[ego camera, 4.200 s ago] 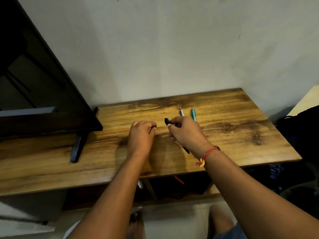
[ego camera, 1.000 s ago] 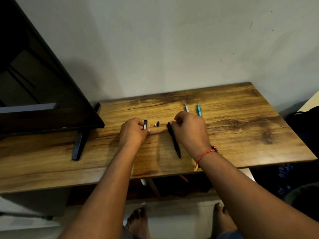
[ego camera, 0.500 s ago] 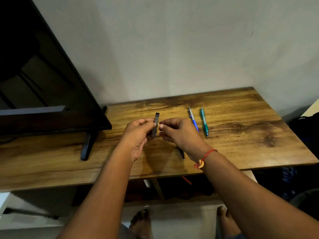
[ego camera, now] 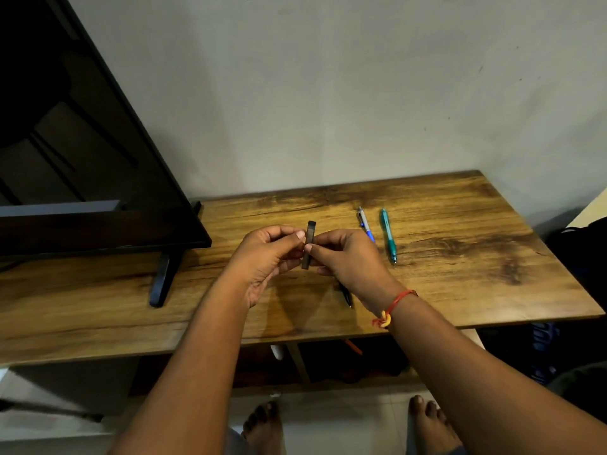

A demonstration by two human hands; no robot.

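Your left hand point(ego camera: 267, 254) and right hand point(ego camera: 348, 257) both pinch the dark pen barrel point(ego camera: 308, 244), upright above the wooden table point(ego camera: 460, 231). Hold it vertical, grip mid-length, so parts seat straight.

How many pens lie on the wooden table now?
3. A blue-and-white pen and a teal pen lie side by side to the right of the right hand; a black pen lies partly hidden under that hand. More may be hidden beneath it.
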